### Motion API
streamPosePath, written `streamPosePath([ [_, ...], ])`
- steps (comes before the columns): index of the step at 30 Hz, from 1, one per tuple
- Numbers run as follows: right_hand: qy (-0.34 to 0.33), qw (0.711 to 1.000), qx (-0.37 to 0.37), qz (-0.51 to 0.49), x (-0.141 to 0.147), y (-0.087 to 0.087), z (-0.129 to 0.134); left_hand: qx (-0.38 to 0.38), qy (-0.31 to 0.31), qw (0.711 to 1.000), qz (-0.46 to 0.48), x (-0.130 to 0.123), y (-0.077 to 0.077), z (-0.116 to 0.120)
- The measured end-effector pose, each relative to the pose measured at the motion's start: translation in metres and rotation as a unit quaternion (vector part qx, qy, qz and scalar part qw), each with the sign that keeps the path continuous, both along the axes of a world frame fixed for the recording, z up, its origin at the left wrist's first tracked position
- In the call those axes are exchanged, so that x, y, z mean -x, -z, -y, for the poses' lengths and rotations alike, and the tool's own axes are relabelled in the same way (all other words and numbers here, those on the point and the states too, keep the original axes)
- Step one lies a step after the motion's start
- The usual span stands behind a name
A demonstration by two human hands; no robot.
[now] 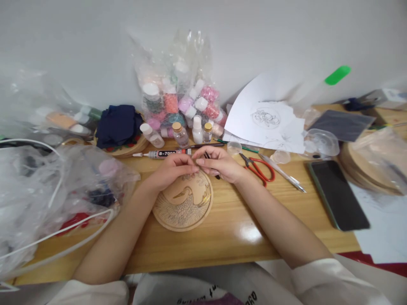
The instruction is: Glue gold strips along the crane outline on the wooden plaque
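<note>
Pinches narrowly with left hand (176,167) and right hand (222,164), unclear on what, over a crane-patterned disc (182,207), probably light, stiff and best held by its rim.

Craft workspace; whether home or studio, unclear. Pale wall (79,38) behind a wooden desk (235,241). On it, a bird-patterned wooden disc (182,209). Just beyond disc: glue tube (163,153) marked B-7000, small bottles (181,135), bagged jars (171,103) of coloured bits. Right of disc: red-handled pliers (252,161), pen-shaped tool (280,170). Beyond disc, to its right: sheets of line drawings (266,117). Far right of disc: stacked wooden rounds (354,167). Left of disc: heaped plastic bags (25,199).
</note>
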State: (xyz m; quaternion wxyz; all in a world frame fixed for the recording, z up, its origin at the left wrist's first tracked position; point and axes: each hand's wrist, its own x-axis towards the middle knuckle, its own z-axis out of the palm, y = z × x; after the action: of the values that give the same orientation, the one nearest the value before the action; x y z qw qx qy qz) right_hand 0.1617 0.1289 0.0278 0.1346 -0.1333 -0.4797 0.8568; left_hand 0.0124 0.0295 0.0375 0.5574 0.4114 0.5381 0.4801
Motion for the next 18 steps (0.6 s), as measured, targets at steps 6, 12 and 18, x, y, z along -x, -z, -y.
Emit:
streamPosePath([
  [6,-0.005,1.000,-0.005,0.025,-0.0001,-0.0008,0.0005,-0.029,0.007,0.999,-0.022,-0.0038,-0.0022,0.0000],
  [12,-0.007,1.000,0.025,0.009,-0.0002,-0.0021,-0.0001,-0.043,0.028,0.997,-0.049,-0.0035,-0.0073,0.0000],
  [18,-0.006,1.000,0.027,0.009,-0.0007,-0.0010,-0.0025,-0.050,0.052,0.996,-0.056,0.0018,-0.0075,0.0007],
])
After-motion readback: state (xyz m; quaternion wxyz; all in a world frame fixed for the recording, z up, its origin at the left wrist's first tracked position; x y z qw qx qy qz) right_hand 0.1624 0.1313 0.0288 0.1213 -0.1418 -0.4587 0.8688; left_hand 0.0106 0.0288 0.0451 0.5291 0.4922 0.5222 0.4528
